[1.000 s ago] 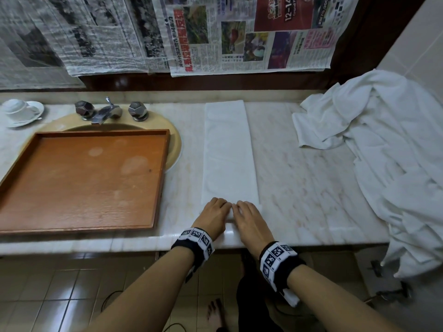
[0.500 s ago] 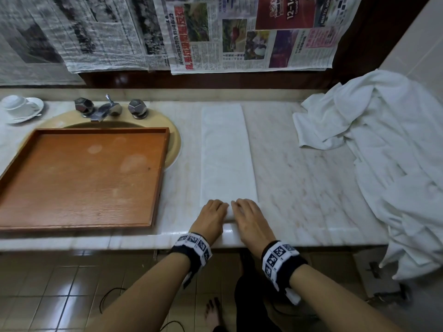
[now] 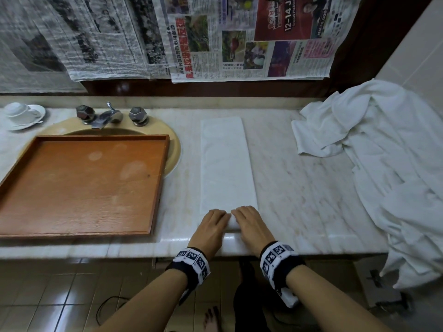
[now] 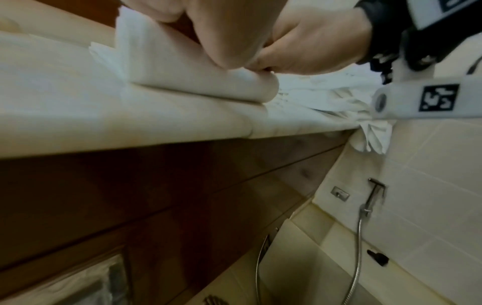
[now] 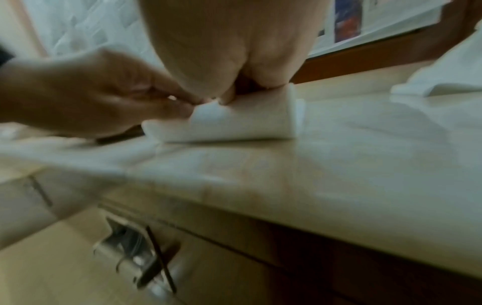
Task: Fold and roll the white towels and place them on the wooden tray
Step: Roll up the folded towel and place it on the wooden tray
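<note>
Rolling the near end of the long folded white towel on the pale marble counter.
Left hand and right hand curl their fingers over the started roll; keep pressure even so it tracks straight before going to the bare flat wooden tray alongside.

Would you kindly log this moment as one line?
step: rolling | towel: near end curled | left hand, right hand: gripping roll | tray: no towels
</note>
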Demonstrator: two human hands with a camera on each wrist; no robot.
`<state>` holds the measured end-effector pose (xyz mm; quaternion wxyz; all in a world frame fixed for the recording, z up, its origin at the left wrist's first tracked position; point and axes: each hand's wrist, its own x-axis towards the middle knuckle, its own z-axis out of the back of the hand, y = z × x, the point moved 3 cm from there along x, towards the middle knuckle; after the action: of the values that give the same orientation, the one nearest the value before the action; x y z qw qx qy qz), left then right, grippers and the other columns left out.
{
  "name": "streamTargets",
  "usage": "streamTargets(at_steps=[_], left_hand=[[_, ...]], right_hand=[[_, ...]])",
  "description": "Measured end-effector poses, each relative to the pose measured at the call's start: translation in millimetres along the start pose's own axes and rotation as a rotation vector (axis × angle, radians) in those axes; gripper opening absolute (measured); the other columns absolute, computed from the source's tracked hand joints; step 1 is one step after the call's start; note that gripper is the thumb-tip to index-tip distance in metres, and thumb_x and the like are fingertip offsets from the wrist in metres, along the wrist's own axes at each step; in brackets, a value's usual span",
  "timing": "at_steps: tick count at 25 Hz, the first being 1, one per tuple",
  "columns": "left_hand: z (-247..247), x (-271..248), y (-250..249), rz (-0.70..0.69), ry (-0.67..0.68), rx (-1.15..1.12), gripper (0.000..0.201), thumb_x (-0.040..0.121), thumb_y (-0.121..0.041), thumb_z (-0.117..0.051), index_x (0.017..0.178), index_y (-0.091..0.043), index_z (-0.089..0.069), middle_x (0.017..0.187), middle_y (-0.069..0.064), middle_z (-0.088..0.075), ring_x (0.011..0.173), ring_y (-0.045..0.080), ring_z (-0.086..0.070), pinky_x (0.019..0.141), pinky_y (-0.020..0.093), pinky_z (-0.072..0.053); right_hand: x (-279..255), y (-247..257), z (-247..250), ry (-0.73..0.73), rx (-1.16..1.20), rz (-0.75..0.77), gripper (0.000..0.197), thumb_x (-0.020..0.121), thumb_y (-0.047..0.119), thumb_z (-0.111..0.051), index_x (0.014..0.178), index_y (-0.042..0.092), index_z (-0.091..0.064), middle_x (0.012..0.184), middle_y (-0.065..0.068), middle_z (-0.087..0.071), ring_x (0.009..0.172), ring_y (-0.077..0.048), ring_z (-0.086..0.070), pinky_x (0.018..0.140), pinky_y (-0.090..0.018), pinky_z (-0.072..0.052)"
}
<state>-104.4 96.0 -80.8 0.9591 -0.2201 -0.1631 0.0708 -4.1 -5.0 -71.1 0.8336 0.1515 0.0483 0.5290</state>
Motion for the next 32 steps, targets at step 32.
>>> streamTargets(at_steps=[32], left_hand=[[10.4, 51.2, 13.3, 0.120, 0.219, 0.086, 0.043, 0.079, 0.010, -0.048, 0.120, 0.003, -0.060, 0.117, 0.018, -0.058, 0.112, 0.035, -0.053, 0.099, 0.035, -0.042]], right_hand=[[20.4, -6.5, 2.9, 0.103, -0.091, -0.080, 0.049, 0.083, 0.010, -0.028, 0.117, 0.003, -0.062, 0.110, -0.012, -0.064, 0.101, -0.030, -0.062, 0.097, -0.046, -0.049]])
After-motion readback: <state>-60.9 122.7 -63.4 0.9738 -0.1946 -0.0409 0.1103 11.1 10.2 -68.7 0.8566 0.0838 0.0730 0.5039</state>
